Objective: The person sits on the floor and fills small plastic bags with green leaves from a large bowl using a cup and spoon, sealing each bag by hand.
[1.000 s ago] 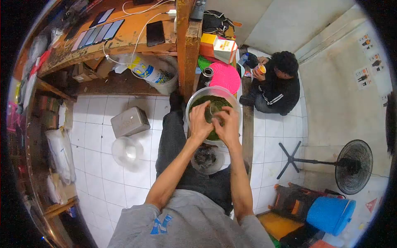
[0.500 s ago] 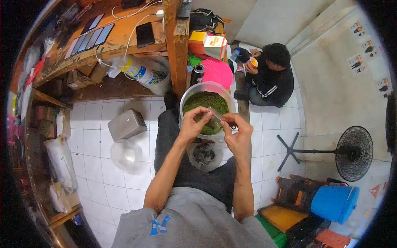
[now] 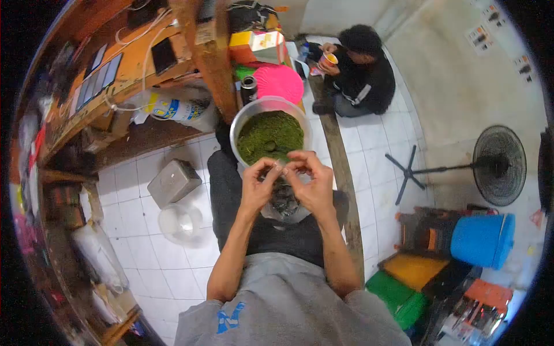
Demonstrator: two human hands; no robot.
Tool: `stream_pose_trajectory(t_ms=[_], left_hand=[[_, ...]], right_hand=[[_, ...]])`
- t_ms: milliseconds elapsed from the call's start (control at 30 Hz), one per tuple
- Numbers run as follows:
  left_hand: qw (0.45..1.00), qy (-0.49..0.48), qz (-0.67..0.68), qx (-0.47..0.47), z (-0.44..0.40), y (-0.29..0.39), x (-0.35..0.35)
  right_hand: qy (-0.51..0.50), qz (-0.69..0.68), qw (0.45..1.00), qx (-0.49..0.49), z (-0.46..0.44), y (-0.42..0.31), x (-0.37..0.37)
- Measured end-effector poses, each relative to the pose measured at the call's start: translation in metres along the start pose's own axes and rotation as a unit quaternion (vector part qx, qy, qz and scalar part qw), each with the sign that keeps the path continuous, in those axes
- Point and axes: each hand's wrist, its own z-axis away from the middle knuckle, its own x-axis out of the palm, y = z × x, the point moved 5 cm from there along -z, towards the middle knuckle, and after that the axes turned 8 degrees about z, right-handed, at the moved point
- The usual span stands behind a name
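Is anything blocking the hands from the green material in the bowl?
Nothing visible does. The bowl is uncovered; the left hand and right hand are close together by its near edge, with the green material in plain view just beyond. Their height relative to it is unclear.

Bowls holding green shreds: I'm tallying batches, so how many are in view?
1: the whitish bowl of green shreds, just beyond the person's left hand and right hand. Others may be hidden.
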Motion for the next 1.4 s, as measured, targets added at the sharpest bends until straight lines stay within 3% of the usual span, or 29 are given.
stream_pose_trajectory(t_ms=[100, 233, 300, 367, 400, 467, 533, 667, 733, 767, 800, 867, 933, 1067, 1167, 1233, 1333, 1400], left_hand=[[0.999, 0.004, 0.008, -0.035, 0.026, -0.041, -0.006], [0.994, -0.002, -0.110, -0.024, 0.053, -0.054, 0.002], [0.993, 0.084, -0.070, -0.034, 0.063, -0.061, -0.008], [0.993, 0.075, -0.083, -0.033, 0.070, -0.072, -0.030], [0.992, 0.084, -0.078, -0.057, 0.074, -0.073, -0.039], [0.986, 0.101, -0.089, -0.097, 0.080, -0.069, -0.053], [0.987, 0.112, -0.059, -0.099, 0.086, -0.070, -0.063], [0.984, 0.132, -0.057, -0.108, 0.099, -0.072, -0.076], [0.981, 0.140, -0.060, -0.118, 0.105, -0.072, -0.078], [0.981, 0.140, -0.062, -0.116, 0.107, -0.071, -0.075], [0.980, 0.143, -0.060, -0.126, 0.110, -0.072, -0.073], [0.975, 0.148, -0.068, -0.152, 0.112, -0.069, -0.068], [0.977, 0.142, -0.057, -0.151, 0.115, -0.075, -0.067], [0.980, 0.125, -0.047, -0.150, 0.115, -0.083, -0.063], [0.979, 0.115, -0.053, -0.159, 0.114, -0.077, -0.055], [0.982, 0.109, -0.034, -0.151, 0.114, -0.079, -0.057], [0.981, 0.117, -0.041, -0.152, 0.112, -0.069, -0.054], [0.980, 0.125, -0.048, -0.148, 0.110, -0.066, -0.053]], right_hand=[[0.005, 0.120, 0.992, -0.025, 0.033, 0.008, 0.004], [0.058, 0.094, 0.994, 0.014, 0.076, 0.069, 0.009], [0.048, 0.092, 0.994, 0.043, 0.093, 0.130, 0.011], [-0.097, 0.211, 0.966, 0.117, 0.106, 0.193, 0.018], [-0.093, 0.264, 0.953, 0.113, 0.111, 0.243, 0.022], [-0.053, 0.234, 0.953, 0.186, 0.086, 0.294, 0.017], [0.029, 0.257, 0.951, 0.169, 0.057, 0.331, 0.017], [0.102, 0.289, 0.943, 0.126, 0.012, 0.320, 0.025], [0.160, 0.301, 0.940, 0.013, -0.001, 0.307, 0.032], [0.162, 0.300, 0.940, 0.013, -0.004, 0.322, 0.036], [0.123, 0.191, 0.967, 0.111, -0.005, 0.349, 0.042], [0.082, 0.075, 0.972, 0.207, -0.003, 0.390, 0.057], [0.031, 0.315, 0.946, 0.065, -0.008, 0.388, 0.061], [0.055, 0.297, 0.951, 0.061, -0.024, 0.366, 0.054], [0.130, 0.307, 0.943, 0.009, -0.024, 0.355, 0.049], [0.012, 0.306, 0.950, 0.054, -0.030, 0.377, 0.057], [-0.057, 0.352, 0.932, 0.062, -0.036, 0.396, 0.061], [-0.012, 0.349, 0.936, 0.041, -0.037, 0.377, 0.044]])
